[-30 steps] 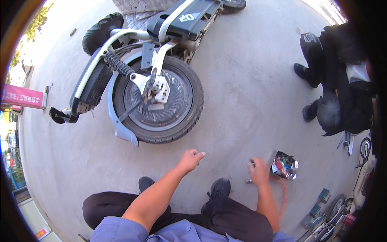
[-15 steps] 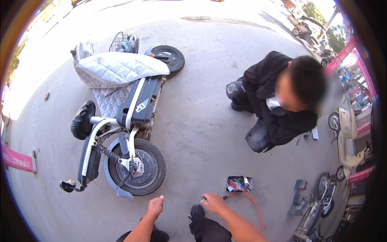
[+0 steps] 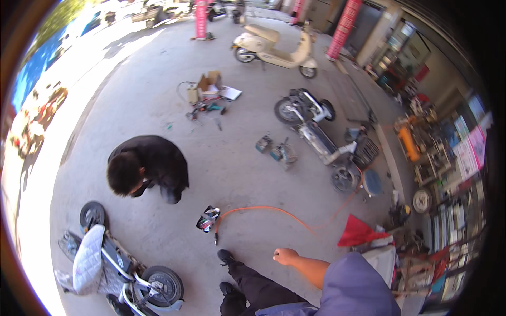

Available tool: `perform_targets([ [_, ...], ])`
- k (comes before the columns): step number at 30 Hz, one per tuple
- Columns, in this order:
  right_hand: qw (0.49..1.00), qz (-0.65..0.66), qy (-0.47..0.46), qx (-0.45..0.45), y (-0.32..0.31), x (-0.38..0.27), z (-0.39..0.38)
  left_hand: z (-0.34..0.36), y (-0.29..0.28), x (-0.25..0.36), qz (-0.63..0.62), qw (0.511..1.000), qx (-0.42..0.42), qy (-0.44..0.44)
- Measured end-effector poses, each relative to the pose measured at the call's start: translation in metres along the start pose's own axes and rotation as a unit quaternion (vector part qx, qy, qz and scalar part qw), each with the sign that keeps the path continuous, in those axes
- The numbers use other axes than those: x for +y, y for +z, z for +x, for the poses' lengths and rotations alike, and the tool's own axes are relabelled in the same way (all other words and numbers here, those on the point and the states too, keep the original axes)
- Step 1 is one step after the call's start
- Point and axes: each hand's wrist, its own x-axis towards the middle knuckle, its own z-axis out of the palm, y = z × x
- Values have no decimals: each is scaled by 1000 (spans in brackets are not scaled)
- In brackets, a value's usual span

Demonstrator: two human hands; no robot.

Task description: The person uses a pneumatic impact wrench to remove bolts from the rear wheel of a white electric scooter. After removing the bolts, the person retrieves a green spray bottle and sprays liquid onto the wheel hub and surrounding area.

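My right hand [image 3: 285, 256] hangs over the concrete floor, fingers curled, with nothing visible in it. My left hand is out of the picture. In front of my shoes [image 3: 225, 257] lies a black open tray of tools [image 3: 207, 219]. An orange air hose [image 3: 263, 208] curves away from beside it, its dark end fitting [image 3: 215, 239] on the floor near my foot. At the lower left, an electric scooter [image 3: 122, 269] with a silver quilted cover lies on its side, its nearer wheel [image 3: 161, 286] facing up. Neither it nor the tray is touched by my visible hand.
A person in dark clothes [image 3: 153, 163] crouches between the scooter and the tray. Another scooter [image 3: 321, 139] lies beyond, near batteries [image 3: 282, 151]. A cardboard box [image 3: 210, 84] and power tools are farther back, before a cream scooter [image 3: 279, 50]. Shop equipment [image 3: 416, 139] lines the right.
My view has swung right; the lying scooter and crouching person now sit farther left. My left hand has left the picture. My right hand has moved away from the hose end.
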Motion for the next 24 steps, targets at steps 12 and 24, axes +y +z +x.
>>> perform_targets([
  [12,926,324,187,54,136,297,-148,-54,29,294,-19,978,43,203],
  [24,854,325,181,363,-28,607,-105,-221,402,524,320,823,51,466],
])
